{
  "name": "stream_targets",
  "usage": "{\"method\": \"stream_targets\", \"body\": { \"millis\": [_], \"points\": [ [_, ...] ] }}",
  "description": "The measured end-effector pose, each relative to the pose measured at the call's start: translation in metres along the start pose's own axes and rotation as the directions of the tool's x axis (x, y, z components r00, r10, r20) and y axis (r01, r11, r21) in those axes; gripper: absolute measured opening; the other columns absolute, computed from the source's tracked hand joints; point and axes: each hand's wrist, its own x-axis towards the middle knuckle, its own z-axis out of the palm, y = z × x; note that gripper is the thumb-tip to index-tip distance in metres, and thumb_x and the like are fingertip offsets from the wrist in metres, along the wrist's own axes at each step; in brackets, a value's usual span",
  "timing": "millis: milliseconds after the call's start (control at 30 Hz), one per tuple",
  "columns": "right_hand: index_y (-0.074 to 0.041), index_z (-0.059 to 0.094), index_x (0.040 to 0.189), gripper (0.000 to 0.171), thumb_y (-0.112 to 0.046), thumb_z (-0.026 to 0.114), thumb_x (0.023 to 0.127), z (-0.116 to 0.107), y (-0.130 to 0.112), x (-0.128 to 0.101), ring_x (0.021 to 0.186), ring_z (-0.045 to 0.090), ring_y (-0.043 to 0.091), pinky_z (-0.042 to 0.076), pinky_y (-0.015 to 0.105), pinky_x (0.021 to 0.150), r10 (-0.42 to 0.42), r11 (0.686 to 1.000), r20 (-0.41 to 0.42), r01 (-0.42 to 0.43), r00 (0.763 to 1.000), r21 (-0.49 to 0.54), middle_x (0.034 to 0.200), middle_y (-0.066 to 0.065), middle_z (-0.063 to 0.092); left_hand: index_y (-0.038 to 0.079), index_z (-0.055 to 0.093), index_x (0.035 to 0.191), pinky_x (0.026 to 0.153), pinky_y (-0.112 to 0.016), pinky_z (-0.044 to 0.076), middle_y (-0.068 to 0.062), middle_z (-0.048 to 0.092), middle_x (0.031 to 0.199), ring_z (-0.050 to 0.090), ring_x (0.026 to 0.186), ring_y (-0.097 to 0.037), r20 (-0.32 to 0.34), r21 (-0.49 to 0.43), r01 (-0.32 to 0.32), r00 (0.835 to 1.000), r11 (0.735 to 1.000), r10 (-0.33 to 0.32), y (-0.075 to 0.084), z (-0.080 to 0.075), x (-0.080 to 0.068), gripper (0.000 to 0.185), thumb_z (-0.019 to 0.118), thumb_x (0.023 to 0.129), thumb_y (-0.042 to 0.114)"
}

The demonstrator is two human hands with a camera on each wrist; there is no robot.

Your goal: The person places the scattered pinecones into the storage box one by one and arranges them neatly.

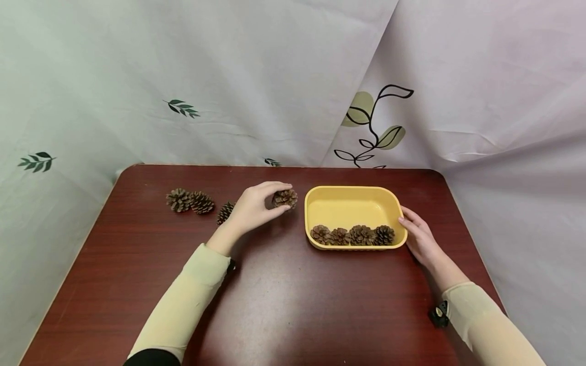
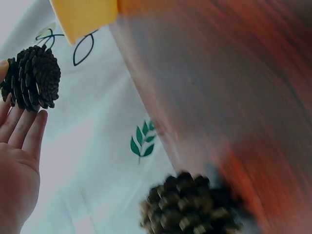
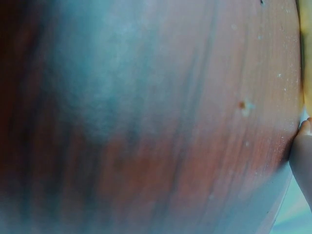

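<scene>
From the head view, the left hand point(image 1: 254, 207) grasps a pine cone point(image 1: 285, 198) between fingertips and thumb, holding it just left of the yellow tray point(image 1: 350, 203). The right hand point(image 1: 418, 236) rests with relaxed, straight fingers against the tray's right rim. Inside the tray, along the edge nearest the person, 4 cones point(image 1: 352, 235) sit in a row, just left of the right hand. Behind the left hand's wrist lies another cone point(image 1: 225, 212), and further left a pair of cones point(image 1: 189, 201) touch each other on the brown table point(image 1: 293, 305).

The left wrist view shows the held cone point(image 2: 33, 78) at the fingertips point(image 2: 29, 129), the tray corner point(image 2: 83, 17) above, and a blurred cone point(image 2: 190, 207) below.

The right wrist view is mostly blurred tabletop point(image 3: 146, 117); 1 fingertip point(image 3: 303, 146) shows at the right edge, grip not discernible here.
</scene>
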Motion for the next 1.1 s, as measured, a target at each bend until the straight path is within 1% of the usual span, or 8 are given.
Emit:
{"method": "stream_targets", "body": {
  "millis": [200, 367, 533, 633, 733, 900, 1000, 1100],
  "points": [
    [-0.022, 0.065, 0.133, 0.039, -0.002, 0.039, 0.112, 0.0, 0.001, 0.001, 0.104, 0.07, 0.004, 0.058, 0.018, 0.089, -0.002, 1.0, -0.011, 0.002, 1.0, 0.02, 0.119, -0.008, 0.074, 0.009, 0.075, 0.131, 0.109, -0.041, 0.058, -0.01, 0.077, 0.129, 0.073, 0.121, -0.026, -0.034, -0.06, -0.003, 0.999, 0.998, 0.001, 0.007, 0.011, 0.018, 0.046, 0.088, 0.089, 0.02],
    [-0.022, 0.065, 0.134, 0.039, -0.002, 0.039, 0.112, 0.0, 0.002, 0.001, 0.105, 0.07, 0.004, 0.058, 0.018, 0.089, -0.002, 1.0, -0.009, 0.002, 1.0, 0.017, 0.119, -0.008, 0.074, 0.009, 0.076, 0.13, 0.106, -0.038, 0.06, -0.009, 0.079, 0.126, 0.075, 0.116, -0.025, -0.053, -0.16, 0.03, 0.998, 0.987, -0.038, 0.014, 0.021, 0.032, 0.042, 0.086, 0.09, 0.019],
    [-0.023, 0.065, 0.134, 0.039, -0.002, 0.039, 0.112, 0.0, 0.003, 0.001, 0.105, 0.071, 0.003, 0.059, 0.017, 0.088, -0.007, 1.0, -0.012, 0.007, 1.0, 0.012, 0.12, -0.008, 0.074, 0.007, 0.076, 0.128, 0.103, -0.037, 0.062, -0.01, 0.079, 0.124, 0.078, 0.113, -0.026, -0.043, -0.269, 0.08, 0.995, 0.96, -0.095, 0.019, 0.033, 0.041, 0.04, 0.086, 0.091, 0.018],
    [-0.023, 0.065, 0.134, 0.04, -0.001, 0.039, 0.112, 0.0, 0.004, 0.001, 0.105, 0.071, 0.004, 0.06, 0.018, 0.088, -0.013, 1.0, -0.014, 0.014, 1.0, 0.018, 0.12, -0.008, 0.074, 0.006, 0.077, 0.127, 0.103, -0.037, 0.062, -0.01, 0.079, 0.123, 0.078, 0.112, -0.026, -0.03, -0.309, 0.105, 0.992, 0.945, -0.12, 0.02, 0.041, 0.045, 0.041, 0.087, 0.089, 0.018],
    [-0.022, 0.065, 0.134, 0.04, -0.001, 0.039, 0.112, 0.0, 0.004, 0.001, 0.104, 0.071, 0.004, 0.06, 0.018, 0.088, -0.015, 1.0, -0.016, 0.016, 1.0, 0.022, 0.12, -0.008, 0.074, 0.006, 0.077, 0.127, 0.103, -0.036, 0.062, -0.01, 0.08, 0.123, 0.078, 0.113, -0.025, -0.006, -0.328, 0.124, 0.991, 0.937, -0.133, 0.02, 0.049, 0.048, 0.041, 0.088, 0.089, 0.018],
    [-0.023, 0.065, 0.133, 0.04, -0.002, 0.039, 0.112, -0.001, 0.003, 0.001, 0.104, 0.071, 0.003, 0.059, 0.017, 0.087, -0.011, 1.0, -0.026, 0.012, 1.0, 0.002, 0.12, -0.009, 0.074, 0.007, 0.076, 0.126, 0.103, -0.039, 0.062, -0.009, 0.08, 0.122, 0.076, 0.115, -0.026, 0.052, -0.335, 0.124, 0.992, 0.934, -0.113, 0.02, 0.058, 0.054, 0.04, 0.088, 0.089, 0.018],
    [-0.024, 0.065, 0.133, 0.039, -0.002, 0.039, 0.112, 0.0, 0.003, 0.001, 0.104, 0.071, 0.003, 0.059, 0.017, 0.088, -0.008, 1.0, -0.025, 0.007, 1.0, -0.001, 0.12, -0.009, 0.074, 0.008, 0.076, 0.126, 0.106, -0.038, 0.06, -0.008, 0.079, 0.122, 0.075, 0.116, -0.025, 0.098, -0.314, 0.094, 0.993, 0.945, -0.067, 0.02, 0.063, 0.057, 0.04, 0.088, 0.089, 0.019],
    [-0.024, 0.065, 0.133, 0.04, -0.002, 0.039, 0.112, 0.0, 0.003, 0.001, 0.105, 0.071, 0.003, 0.059, 0.017, 0.088, -0.007, 1.0, -0.025, 0.007, 1.0, 0.001, 0.12, -0.009, 0.074, 0.008, 0.076, 0.126, 0.11, -0.035, 0.058, -0.007, 0.079, 0.123, 0.074, 0.12, -0.023, 0.148, -0.272, 0.05, 0.989, 0.961, -0.01, 0.018, 0.067, 0.058, 0.041, 0.088, 0.089, 0.02]
  ]
}}
